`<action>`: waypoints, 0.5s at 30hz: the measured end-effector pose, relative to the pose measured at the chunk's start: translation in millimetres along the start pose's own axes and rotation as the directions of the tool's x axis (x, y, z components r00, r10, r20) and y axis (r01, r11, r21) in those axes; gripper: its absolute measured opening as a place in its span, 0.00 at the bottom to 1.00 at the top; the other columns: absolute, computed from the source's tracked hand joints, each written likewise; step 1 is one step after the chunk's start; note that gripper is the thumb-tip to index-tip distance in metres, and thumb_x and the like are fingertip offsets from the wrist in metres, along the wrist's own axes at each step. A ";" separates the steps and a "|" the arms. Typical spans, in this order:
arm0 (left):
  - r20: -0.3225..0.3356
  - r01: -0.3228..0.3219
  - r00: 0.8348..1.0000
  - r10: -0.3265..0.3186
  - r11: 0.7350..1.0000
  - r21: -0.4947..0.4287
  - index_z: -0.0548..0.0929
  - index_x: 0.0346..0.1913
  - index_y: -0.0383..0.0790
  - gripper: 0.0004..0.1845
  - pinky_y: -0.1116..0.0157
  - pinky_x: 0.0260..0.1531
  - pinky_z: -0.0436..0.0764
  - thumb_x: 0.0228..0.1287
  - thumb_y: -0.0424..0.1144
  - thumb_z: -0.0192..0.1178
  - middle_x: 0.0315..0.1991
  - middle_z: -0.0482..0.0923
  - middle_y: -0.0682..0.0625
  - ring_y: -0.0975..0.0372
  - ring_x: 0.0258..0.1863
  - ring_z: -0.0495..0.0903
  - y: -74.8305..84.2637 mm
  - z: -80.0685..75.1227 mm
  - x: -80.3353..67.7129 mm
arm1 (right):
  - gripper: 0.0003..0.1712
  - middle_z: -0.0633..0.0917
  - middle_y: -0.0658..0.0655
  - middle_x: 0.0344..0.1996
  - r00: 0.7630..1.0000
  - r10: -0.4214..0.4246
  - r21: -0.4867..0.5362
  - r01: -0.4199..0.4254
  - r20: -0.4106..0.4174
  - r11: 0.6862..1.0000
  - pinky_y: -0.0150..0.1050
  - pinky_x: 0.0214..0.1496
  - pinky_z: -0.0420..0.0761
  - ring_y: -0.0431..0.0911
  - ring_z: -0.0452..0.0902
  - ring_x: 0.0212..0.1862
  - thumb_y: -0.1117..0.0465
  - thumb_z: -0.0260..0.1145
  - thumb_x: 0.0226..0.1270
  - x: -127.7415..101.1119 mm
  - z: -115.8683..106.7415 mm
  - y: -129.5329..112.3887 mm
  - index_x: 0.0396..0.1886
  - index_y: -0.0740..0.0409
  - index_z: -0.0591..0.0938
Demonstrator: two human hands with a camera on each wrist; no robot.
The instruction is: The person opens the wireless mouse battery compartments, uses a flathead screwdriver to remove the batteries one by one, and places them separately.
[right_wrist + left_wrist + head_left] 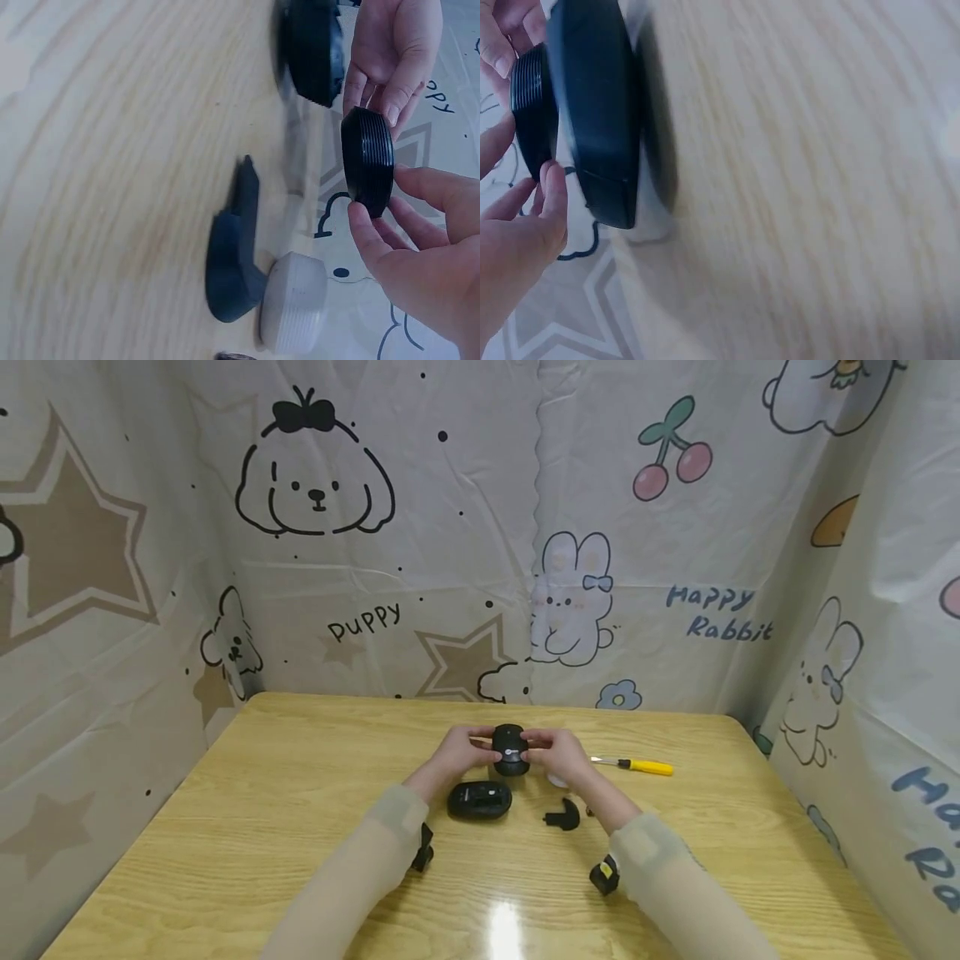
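A black rounded part (511, 750) with a ribbed rim and a small pale logo is held up between both hands. My left hand (455, 752) pinches its left side with thumb and fingers. My right hand (561, 755) grips the opposite side the same way. The ribs show clearly on the rounded part (367, 161) in the right wrist view, with the right hand (439, 259) below it and the left hand (396, 49) above. A black oval shell (480, 800) lies on the table just in front of the hands; its inside is too small to make out.
A black hook-shaped piece (564, 815) lies near my right forearm, with a white ribbed piece (294, 304) beside it. A screwdriver with a yellow handle (649, 767) lies farther right. Patterned cloth (450, 568) hangs behind the wooden table (337, 727) and along both sides.
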State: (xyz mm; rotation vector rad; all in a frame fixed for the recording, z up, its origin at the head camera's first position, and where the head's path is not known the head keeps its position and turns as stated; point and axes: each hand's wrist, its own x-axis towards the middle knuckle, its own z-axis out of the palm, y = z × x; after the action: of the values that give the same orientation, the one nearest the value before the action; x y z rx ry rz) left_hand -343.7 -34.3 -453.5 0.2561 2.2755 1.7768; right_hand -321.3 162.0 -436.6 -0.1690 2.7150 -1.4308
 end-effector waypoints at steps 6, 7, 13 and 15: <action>-0.047 -0.040 0.998 0.039 0.999 -0.023 0.76 0.60 0.37 0.28 0.62 0.47 0.80 0.53 0.30 0.68 0.53 0.79 0.41 0.55 0.48 0.79 13.4 -4.6 -4.9 | 0.24 0.81 0.61 0.54 1.000 -0.005 0.087 0.008 -0.024 0.996 0.49 0.62 0.72 0.55 0.72 0.61 0.65 0.70 0.56 -1.7 -5.3 -9.3 0.55 0.58 0.80; -0.048 -0.047 0.998 0.045 0.999 -0.024 0.76 0.60 0.37 0.28 0.62 0.47 0.80 0.53 0.30 0.68 0.52 0.79 0.41 0.55 0.48 0.80 15.6 -5.8 -6.0 | 0.24 0.81 0.61 0.54 1.000 -0.009 0.102 0.011 -0.025 0.995 0.50 0.63 0.72 0.55 0.72 0.61 0.65 0.70 0.56 -2.9 -6.4 -11.8 0.55 0.58 0.80; -0.051 -0.111 0.993 0.111 0.994 0.003 0.76 0.60 0.41 0.28 0.62 0.48 0.81 0.54 0.32 0.69 0.55 0.78 0.44 0.55 0.50 0.79 29.1 -13.6 -13.4 | 0.26 0.81 0.60 0.53 0.999 -0.031 0.135 0.035 -0.035 0.990 0.50 0.65 0.69 0.55 0.70 0.63 0.62 0.70 0.56 -11.2 -14.4 -26.2 0.56 0.56 0.80; -0.046 -0.132 0.990 0.131 0.991 -0.003 0.76 0.61 0.41 0.29 0.62 0.48 0.81 0.53 0.32 0.69 0.55 0.78 0.44 0.55 0.50 0.79 33.6 -15.4 -16.2 | 0.25 0.81 0.60 0.53 0.999 -0.038 0.148 0.043 -0.039 0.988 0.50 0.65 0.69 0.54 0.69 0.64 0.62 0.71 0.56 -13.4 -17.2 -30.3 0.56 0.56 0.80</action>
State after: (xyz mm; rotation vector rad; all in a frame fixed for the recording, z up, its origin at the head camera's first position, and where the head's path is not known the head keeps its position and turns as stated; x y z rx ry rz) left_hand -333.1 -44.9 -416.0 0.3760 2.3341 1.8715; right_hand -308.0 160.8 -401.7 -0.1928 2.6330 -1.6560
